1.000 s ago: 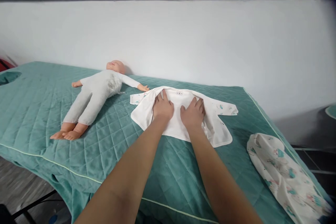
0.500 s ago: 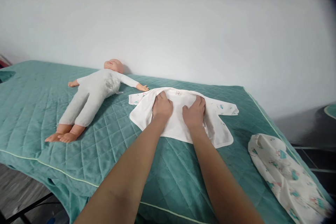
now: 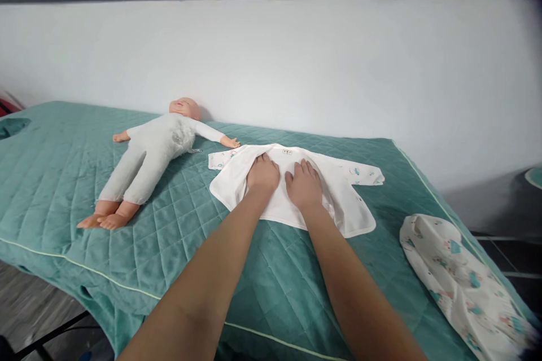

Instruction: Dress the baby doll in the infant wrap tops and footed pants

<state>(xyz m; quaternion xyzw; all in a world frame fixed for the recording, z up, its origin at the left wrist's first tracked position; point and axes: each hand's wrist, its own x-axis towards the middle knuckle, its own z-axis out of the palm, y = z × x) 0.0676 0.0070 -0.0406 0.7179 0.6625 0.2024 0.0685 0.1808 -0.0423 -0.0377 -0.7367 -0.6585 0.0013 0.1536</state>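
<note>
A white baby shirt (image 3: 279, 203) lies spread on the green quilted cover, its front flaps turned out and its printed sleeves stretched to both sides. My left hand (image 3: 264, 174) rests flat on the inside of the shirt, fingers pointing away from me beside the left flap's fold. On the shirt's inner back, right of centre, my right hand (image 3: 305, 183) lies palm down with its fingers spread a little. Neither hand visibly grips the cloth. To the left a baby doll (image 3: 163, 132) with a white cloth body lies on its back, one hand near the shirt's left sleeve.
The green quilted cover (image 3: 178, 259) drapes over the bed's front edge. At the right edge lies a bunched white printed cloth (image 3: 461, 282). A white wall (image 3: 271, 67) stands behind the bed. A black metal bar (image 3: 55, 331) shows at lower left.
My right hand has slid left from the right flap's fold toward the shirt's middle. My left hand stays nearly in place. The view has shifted slightly.
</note>
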